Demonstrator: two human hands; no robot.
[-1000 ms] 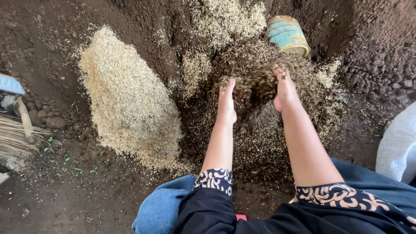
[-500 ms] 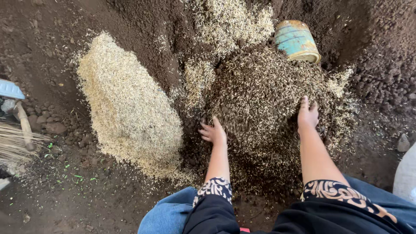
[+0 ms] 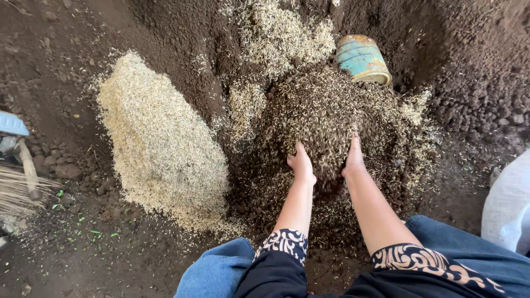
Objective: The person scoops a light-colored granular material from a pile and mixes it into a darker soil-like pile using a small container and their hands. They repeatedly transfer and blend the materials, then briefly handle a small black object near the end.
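Both hands were sunk into the dark mound of soil mixed with pale rice husks, which lay just in front of the person's knees. The left hand and the right hand faced each other, palms inward, cupping a heap of the mix between them; the fingers were partly buried, so how far they were spread could not be told. A weathered teal and yellow metal can lay tilted at the far edge of the mound, to its right. A long pile of unmixed tan rice husks lay just left of the mound. Well left of the mound, a straw broom with a wooden handle rested on the bare dark earth. Blue denim trousers showed nearest the camera, below the mound.
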